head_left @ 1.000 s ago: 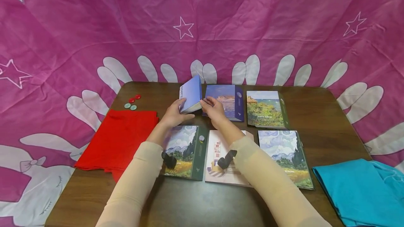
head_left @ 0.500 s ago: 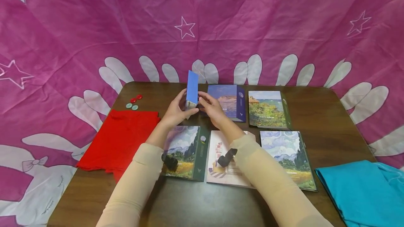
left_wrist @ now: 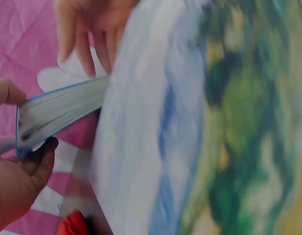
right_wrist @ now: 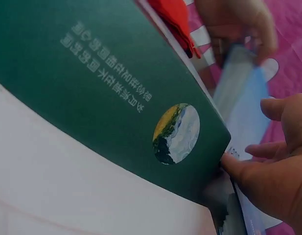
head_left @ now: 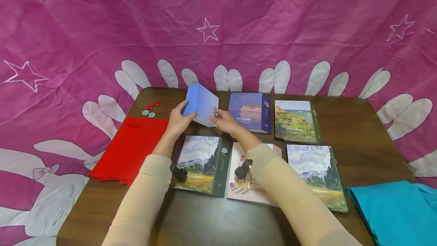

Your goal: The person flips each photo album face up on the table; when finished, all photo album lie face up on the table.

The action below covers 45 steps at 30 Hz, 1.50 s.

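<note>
A thick blue album [head_left: 201, 103] is held tilted above the back of the table, its pale cover with dark lettering turned to the right. My left hand [head_left: 180, 119] grips it by the spine, thumb on one side and fingers on the other; the left wrist view shows the page edges of the album [left_wrist: 62, 112] between them. My right hand [head_left: 227, 120] is at the lower right corner of the cover. In the right wrist view the fingers of my right hand [right_wrist: 275, 161] are spread beside the album, not wrapped round it; whether they touch it is unclear.
Photo albums lie flat: a purple sea-cliff one [head_left: 247, 111], a garden one [head_left: 293, 120], two wheatfield ones [head_left: 199, 162] [head_left: 315, 172] and a pink one [head_left: 250, 189]. Red cloth [head_left: 133, 147] and several buttons [head_left: 150, 109] lie left, teal cloth [head_left: 396, 208] right.
The blue album turned from cover facing left, through spine towards me, to cover facing right. My left hand now holds the spine side; my right hand has shifted to the cover's lower corner.
</note>
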Tool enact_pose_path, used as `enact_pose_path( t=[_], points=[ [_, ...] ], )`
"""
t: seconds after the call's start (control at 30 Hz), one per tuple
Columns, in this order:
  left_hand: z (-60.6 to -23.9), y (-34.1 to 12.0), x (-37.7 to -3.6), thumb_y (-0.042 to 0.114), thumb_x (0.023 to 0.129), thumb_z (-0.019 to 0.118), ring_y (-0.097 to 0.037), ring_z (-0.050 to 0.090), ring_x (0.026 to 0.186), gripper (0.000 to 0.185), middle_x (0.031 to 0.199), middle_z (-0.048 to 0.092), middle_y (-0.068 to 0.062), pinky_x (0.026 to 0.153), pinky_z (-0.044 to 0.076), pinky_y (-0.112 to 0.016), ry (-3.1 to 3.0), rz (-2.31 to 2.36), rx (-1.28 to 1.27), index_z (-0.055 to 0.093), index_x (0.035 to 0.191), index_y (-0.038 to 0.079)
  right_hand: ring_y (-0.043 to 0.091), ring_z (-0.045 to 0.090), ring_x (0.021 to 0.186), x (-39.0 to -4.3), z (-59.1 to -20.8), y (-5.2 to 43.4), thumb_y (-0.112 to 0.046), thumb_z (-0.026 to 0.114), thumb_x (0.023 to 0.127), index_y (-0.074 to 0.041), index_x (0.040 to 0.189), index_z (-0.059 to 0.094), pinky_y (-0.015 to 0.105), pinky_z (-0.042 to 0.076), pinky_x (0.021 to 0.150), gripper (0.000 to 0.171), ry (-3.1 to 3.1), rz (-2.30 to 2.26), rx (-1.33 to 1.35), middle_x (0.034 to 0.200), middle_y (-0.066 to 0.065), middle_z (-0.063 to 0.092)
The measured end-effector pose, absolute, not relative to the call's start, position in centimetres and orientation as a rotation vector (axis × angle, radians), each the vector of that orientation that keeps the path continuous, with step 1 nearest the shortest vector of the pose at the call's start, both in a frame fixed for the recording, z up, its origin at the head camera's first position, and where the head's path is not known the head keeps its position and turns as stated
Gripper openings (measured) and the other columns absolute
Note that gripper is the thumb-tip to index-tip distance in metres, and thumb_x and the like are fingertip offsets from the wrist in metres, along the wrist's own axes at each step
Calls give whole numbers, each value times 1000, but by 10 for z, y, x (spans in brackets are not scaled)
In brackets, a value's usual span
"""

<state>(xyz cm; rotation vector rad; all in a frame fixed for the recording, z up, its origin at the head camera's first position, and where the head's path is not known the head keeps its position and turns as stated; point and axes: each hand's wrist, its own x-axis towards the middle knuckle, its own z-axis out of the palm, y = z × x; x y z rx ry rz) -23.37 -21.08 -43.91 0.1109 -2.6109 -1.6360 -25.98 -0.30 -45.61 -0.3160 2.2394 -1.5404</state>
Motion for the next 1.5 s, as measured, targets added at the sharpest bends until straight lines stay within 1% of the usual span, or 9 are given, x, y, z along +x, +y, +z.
enact_pose_path(
  t=[0.13, 0.27, 0.47, 0.67, 0.83, 1.0, 1.17, 1.33, 1.5],
  points=[
    [-445, -216, -237, 34, 97, 59, -37, 35, 146, 74, 160, 35, -21, 120, 29, -50, -2797, -1561, 199, 30, 159, 4, 33, 41, 143, -258, -452, 2, -30, 59, 103, 3, 151, 41, 44, 36, 116, 61, 2248, -1590, -245, 154, 22, 43],
    [-450, -218, -239, 41, 100, 56, -36, 31, 148, 77, 161, 32, -20, 120, 26, -52, -2902, -1557, 153, 27, 160, 4, 32, 44, 140, -257, -451, 7, -28, 60, 103, 4, 147, 46, 41, 38, 115, 57, 2251, -1652, -190, 151, 21, 47],
    [-450, -213, -239, 39, 100, 58, -35, 34, 147, 74, 161, 34, -19, 120, 27, -51, -2868, -1627, 61, 29, 159, 6, 31, 50, 134, -258, -451, 22, -28, 60, 103, 1, 143, 52, 43, 42, 111, 50, 2235, -1689, -186, 145, 17, 53],
    [-446, -205, -240, 37, 100, 60, -37, 39, 143, 77, 158, 37, -21, 117, 33, -51, -2827, -1475, 54, 26, 160, 4, 35, 56, 128, -256, -448, 45, -21, 57, 104, 5, 149, 43, 41, 48, 107, 53, 2099, -1789, -187, 142, 22, 54],
    [-436, -188, -239, 33, 98, 63, -37, 35, 146, 71, 159, 37, -21, 119, 30, -49, -2772, -1370, -41, 35, 157, 5, 34, 57, 127, -254, -442, 71, -21, 57, 105, 4, 147, 47, 41, 48, 106, 50, 2158, -1847, -137, 139, 21, 56],
    [-431, -166, -236, 30, 98, 65, -34, 31, 148, 69, 160, 36, -18, 120, 27, -49, -2734, -1426, -166, 37, 156, 6, 34, 57, 126, -251, -438, 97, -24, 57, 105, 1, 149, 45, 45, 47, 106, 53, 2230, -1915, -76, 139, 19, 57],
    [-435, -144, -232, 32, 99, 64, -32, 31, 149, 65, 159, 38, -14, 120, 27, -49, -2729, -1467, -248, 39, 155, 9, 34, 51, 132, -250, -441, 121, -26, 56, 106, 0, 151, 42, 46, 44, 109, 54, 2299, -1910, -54, 144, 20, 52],
    [-442, -123, -229, 33, 101, 62, -33, 31, 148, 63, 159, 38, -13, 120, 28, -50, -2753, -1501, -297, 39, 156, 11, 32, 40, 142, -248, -445, 140, -28, 56, 105, -2, 153, 39, 46, 33, 117, 57, 2347, -1921, 45, 152, 18, 45],
    [-444, -102, -230, 33, 103, 60, -35, 31, 148, 64, 159, 37, -14, 119, 29, -51, -2786, -1548, -322, 37, 156, 8, 33, 31, 147, -246, -449, 152, -30, 56, 105, -4, 157, 30, 48, 30, 119, 65, 2291, -1937, 125, 159, 18, 33]
  ],
)
